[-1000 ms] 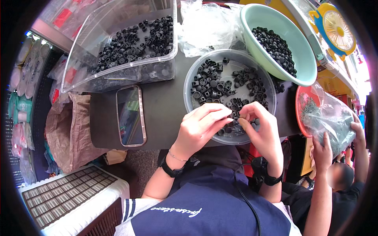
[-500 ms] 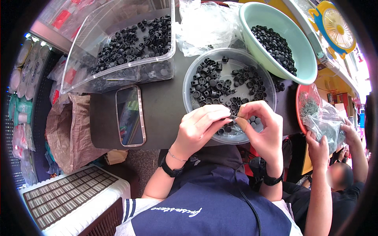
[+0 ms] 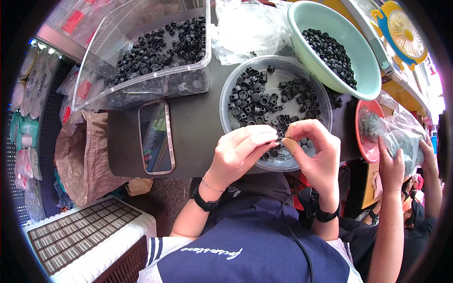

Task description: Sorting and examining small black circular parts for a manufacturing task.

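Observation:
Over the near edge of a round clear plastic tub (image 3: 228,123), my left hand (image 3: 243,152) and my right hand (image 3: 315,146) meet fingertip to fingertip. Both are closed in a pinch on a small dark piece (image 3: 279,140) between them; the fingers cover most of it, so its exact kind cannot be made out. Inside the tub lie many small black plastic caps (image 3: 255,98), some ring-like with open ends, others showing flat round faces. Each of my wrists wears a black band.
A clear bin (image 3: 141,87) of black parts stands back left, a phone (image 3: 156,137) before it. Plastic bags (image 3: 250,30) and a pale green basin (image 3: 299,45) of black discs sit behind the tub. At right, a co-worker's hands (image 3: 394,165) hold a clear bag over a red basin (image 3: 370,151).
My hands stay almost in place, still pinched together. The co-worker's hands and bag have shifted up and to the right, uncovering more of the red basin.

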A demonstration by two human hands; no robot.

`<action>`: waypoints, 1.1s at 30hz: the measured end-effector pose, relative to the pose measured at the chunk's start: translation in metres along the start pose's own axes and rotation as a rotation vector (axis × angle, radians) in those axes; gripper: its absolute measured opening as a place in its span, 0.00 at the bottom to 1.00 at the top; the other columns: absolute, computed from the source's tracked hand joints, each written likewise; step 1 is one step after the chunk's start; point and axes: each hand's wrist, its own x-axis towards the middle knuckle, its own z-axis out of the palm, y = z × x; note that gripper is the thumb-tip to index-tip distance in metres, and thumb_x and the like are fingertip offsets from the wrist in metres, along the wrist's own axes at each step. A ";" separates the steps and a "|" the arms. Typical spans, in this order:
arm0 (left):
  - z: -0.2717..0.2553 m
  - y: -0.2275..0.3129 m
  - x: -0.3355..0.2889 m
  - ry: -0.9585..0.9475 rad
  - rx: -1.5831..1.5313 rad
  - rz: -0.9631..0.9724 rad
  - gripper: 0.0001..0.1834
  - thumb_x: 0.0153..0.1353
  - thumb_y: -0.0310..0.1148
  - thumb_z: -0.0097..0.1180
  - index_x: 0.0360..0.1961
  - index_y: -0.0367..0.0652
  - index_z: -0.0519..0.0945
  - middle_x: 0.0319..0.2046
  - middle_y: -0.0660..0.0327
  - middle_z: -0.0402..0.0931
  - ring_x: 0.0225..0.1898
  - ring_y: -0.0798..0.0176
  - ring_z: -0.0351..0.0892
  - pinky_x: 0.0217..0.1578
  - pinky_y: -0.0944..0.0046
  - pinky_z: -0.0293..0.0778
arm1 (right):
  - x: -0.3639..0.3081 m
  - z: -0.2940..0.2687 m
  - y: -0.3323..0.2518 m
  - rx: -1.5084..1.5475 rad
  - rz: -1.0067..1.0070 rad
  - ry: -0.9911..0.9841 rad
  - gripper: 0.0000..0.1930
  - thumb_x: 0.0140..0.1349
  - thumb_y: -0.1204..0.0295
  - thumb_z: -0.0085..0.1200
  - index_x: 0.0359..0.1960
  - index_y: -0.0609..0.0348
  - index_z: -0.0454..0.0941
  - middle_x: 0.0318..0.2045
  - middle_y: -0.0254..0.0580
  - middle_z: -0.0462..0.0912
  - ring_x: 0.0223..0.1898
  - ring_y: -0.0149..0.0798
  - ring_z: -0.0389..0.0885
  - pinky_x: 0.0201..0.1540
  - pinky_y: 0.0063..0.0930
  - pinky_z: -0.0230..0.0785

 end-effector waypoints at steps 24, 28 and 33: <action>0.000 0.002 -0.003 0.051 -0.060 -0.034 0.12 0.50 0.21 0.72 0.36 0.43 0.85 0.39 0.59 0.85 0.40 0.58 0.86 0.40 0.62 0.84 | -0.001 -0.005 0.029 0.799 0.270 -0.272 0.15 0.57 0.87 0.64 0.47 0.67 0.82 0.48 0.45 0.82 0.49 0.33 0.82 0.56 0.28 0.77; 0.001 0.005 -0.001 0.038 -0.040 -0.059 0.12 0.49 0.22 0.73 0.36 0.43 0.85 0.41 0.59 0.84 0.41 0.58 0.86 0.40 0.62 0.84 | -0.001 -0.004 0.027 0.788 0.296 -0.240 0.21 0.57 0.86 0.65 0.53 0.66 0.77 0.48 0.44 0.81 0.48 0.31 0.81 0.56 0.27 0.77; 0.004 0.000 -0.003 0.074 -0.051 -0.044 0.17 0.51 0.21 0.73 0.42 0.41 0.83 0.41 0.57 0.85 0.39 0.60 0.87 0.40 0.63 0.83 | 0.000 -0.002 0.021 0.616 0.242 -0.143 0.18 0.57 0.86 0.65 0.50 0.67 0.79 0.49 0.43 0.80 0.48 0.30 0.81 0.55 0.26 0.77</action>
